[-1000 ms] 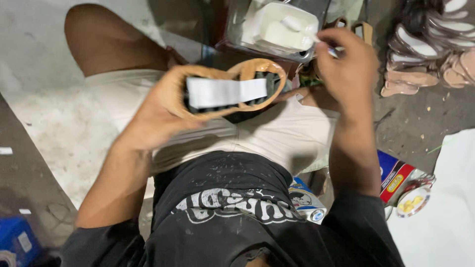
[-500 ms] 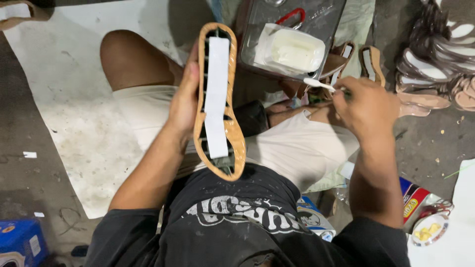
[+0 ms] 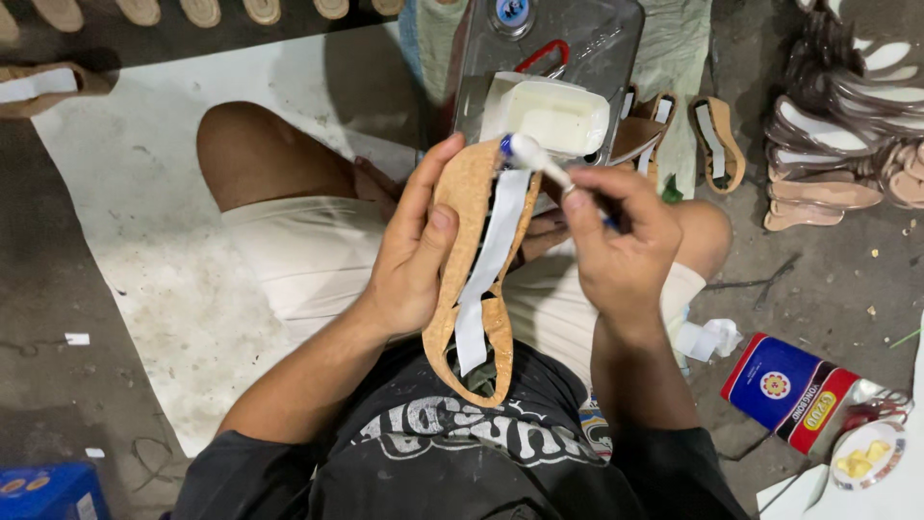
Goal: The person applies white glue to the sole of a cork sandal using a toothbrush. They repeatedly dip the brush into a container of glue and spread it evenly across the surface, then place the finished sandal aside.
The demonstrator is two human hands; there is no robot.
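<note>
My left hand (image 3: 409, 255) grips a tan cork-like shoe sole (image 3: 472, 188) by its left edge and holds it upright over my lap. A white strip (image 3: 486, 270) runs down the sole's middle. My right hand (image 3: 621, 246) pinches a small brush (image 3: 534, 159) whose white, glue-laden tip rests at the top of the sole. Just beyond the brush stands a white tub of pale glue (image 3: 549, 116) on a grey metal can (image 3: 568, 48).
Finished soles lie in a pile (image 3: 847, 116) at the right and in a row (image 3: 202, 10) along the top. Two more soles (image 3: 717, 140) sit by my right knee. A blue and red packet (image 3: 784, 390) and a crumpled tissue (image 3: 707, 339) lie at the lower right.
The sole swung from lying sideways to upright, then drew closer to me. My right hand brought the brush from beside the glue tub over to the sole's top.
</note>
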